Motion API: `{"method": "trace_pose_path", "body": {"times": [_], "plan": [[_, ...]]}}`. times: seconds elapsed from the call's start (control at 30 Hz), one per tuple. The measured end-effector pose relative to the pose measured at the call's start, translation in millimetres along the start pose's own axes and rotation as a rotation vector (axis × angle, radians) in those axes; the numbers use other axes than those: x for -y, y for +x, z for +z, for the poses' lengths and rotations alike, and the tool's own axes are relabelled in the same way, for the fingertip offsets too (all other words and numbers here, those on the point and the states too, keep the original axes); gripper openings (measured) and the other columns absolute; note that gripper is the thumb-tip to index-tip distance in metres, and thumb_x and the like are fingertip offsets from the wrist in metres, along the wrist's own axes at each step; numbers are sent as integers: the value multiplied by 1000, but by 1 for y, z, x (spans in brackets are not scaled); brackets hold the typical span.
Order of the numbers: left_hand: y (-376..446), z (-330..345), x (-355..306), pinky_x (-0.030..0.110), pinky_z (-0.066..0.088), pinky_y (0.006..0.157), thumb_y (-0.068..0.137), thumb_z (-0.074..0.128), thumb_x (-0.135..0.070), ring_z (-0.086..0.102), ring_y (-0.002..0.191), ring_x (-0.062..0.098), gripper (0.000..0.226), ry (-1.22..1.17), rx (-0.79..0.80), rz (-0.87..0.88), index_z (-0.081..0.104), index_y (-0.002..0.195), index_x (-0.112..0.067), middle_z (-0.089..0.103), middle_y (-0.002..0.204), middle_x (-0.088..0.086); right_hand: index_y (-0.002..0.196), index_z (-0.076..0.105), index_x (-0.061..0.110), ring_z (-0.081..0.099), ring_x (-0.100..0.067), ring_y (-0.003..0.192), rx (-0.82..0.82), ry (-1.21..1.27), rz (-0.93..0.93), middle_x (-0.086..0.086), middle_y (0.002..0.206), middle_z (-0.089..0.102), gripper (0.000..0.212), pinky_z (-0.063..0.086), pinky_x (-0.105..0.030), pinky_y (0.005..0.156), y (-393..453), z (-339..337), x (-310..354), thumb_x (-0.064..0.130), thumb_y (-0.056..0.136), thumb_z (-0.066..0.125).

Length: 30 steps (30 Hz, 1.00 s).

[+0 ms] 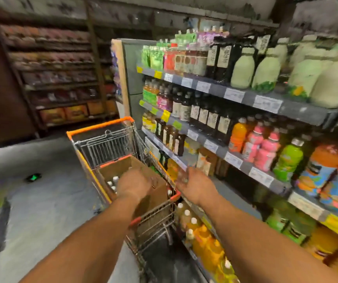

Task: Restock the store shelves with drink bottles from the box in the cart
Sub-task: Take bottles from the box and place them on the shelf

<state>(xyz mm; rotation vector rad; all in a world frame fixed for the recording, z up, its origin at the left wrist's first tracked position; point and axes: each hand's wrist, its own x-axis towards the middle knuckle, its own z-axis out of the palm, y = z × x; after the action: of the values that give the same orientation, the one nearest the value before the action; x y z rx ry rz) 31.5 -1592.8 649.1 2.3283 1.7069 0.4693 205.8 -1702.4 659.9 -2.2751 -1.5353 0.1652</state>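
L hand (133, 183) is reaching into box (157, 185) in cart (100, 127), over bottles (113, 183); grip unclear. R hand (194, 185) is gripping a blurry clear bottle (182, 177) near shelves (286, 108). Labels unreadable.

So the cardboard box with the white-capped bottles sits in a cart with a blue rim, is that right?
Not quite. In the head view the cart has an orange rim, not blue. The rest holds: the cardboard box with the white-capped bottles sits in it.
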Motion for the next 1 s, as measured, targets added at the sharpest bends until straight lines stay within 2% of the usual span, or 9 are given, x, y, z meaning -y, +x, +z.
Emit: {"method": "trace_pose_path", "body": {"times": [0.1, 0.2, 0.3, 0.43, 0.53, 0.6, 0.7, 0.83, 1.0], "plan": [[17, 1, 28, 35, 52, 77, 83, 58, -50, 67, 97, 30, 39, -15, -39, -111, 67, 104, -19, 71, 104, 8, 110, 52, 12, 58, -31, 99, 49, -56, -72, -10, 106, 58, 59, 49, -36, 77, 39, 19, 13, 62, 79, 52], [37, 7, 47, 37, 53, 80, 82, 60, -52, 65, 101, 31, 43, -39, -58, -215, 66, 107, -18, 70, 108, 10, 115, 49, 15, 59, -31, 102, 100, -55, -129, -8, 112, 55, 59, 50, -40, 81, 74, 37, 22, 63, 81, 50], [54, 14, 56, 36, 53, 80, 82, 59, -51, 65, 101, 30, 42, -63, -60, -314, 64, 111, -21, 69, 109, 7, 123, 47, 18, 56, -27, 109, 162, -7, -196, -6, 117, 54, 57, 40, -33, 77, 109, 55, 28, 59, 83, 51], [70, 36, 72, 37, 52, 83, 86, 55, -48, 60, 105, 30, 40, -57, -75, -394, 59, 114, -20, 67, 109, 8, 133, 40, 24, 56, -24, 103, 244, 120, -270, 3, 110, 51, 62, 41, -33, 77, 145, 85, 39, 52, 81, 57], [86, 54, 89, 39, 52, 87, 82, 59, -45, 60, 107, 29, 44, -54, -36, -458, 58, 119, -22, 65, 114, 7, 121, 48, 28, 55, -17, 93, 315, 192, -312, 19, 93, 41, 60, 38, -28, 73, 164, 110, 49, 55, 68, 59], [105, 66, 101, 38, 52, 84, 82, 59, -45, 60, 103, 29, 42, -68, -24, -493, 56, 117, -23, 64, 112, 6, 112, 53, 28, 53, -14, 83, 304, 190, -337, 18, 90, 49, 57, 39, -25, 73, 185, 129, 53, 58, 62, 55], [137, 88, 116, 34, 51, 78, 82, 62, -36, 64, 97, 28, 30, -79, 37, -504, 61, 107, -19, 67, 106, 7, 123, 49, 22, 58, -21, 93, 369, 147, -285, 2, 111, 56, 63, 41, -28, 76, 214, 162, 56, 59, 72, 54], [182, 121, 127, 30, 52, 72, 86, 56, -35, 65, 89, 27, 22, -141, 107, -461, 63, 94, -16, 69, 98, 7, 106, 47, 20, 60, -20, 95, 522, 54, -196, 8, 83, 48, 39, 37, -23, 60, 250, 206, 57, 52, 87, 54], [212, 180, 137, 33, 51, 84, 91, 50, -29, 64, 103, 30, 31, -180, 276, -501, 63, 115, -13, 67, 113, 11, 126, 47, 14, 59, -26, 106, 670, 70, -155, -6, 118, 57, 53, 50, -37, 88, 276, 267, 61, 39, 83, 65]]}}
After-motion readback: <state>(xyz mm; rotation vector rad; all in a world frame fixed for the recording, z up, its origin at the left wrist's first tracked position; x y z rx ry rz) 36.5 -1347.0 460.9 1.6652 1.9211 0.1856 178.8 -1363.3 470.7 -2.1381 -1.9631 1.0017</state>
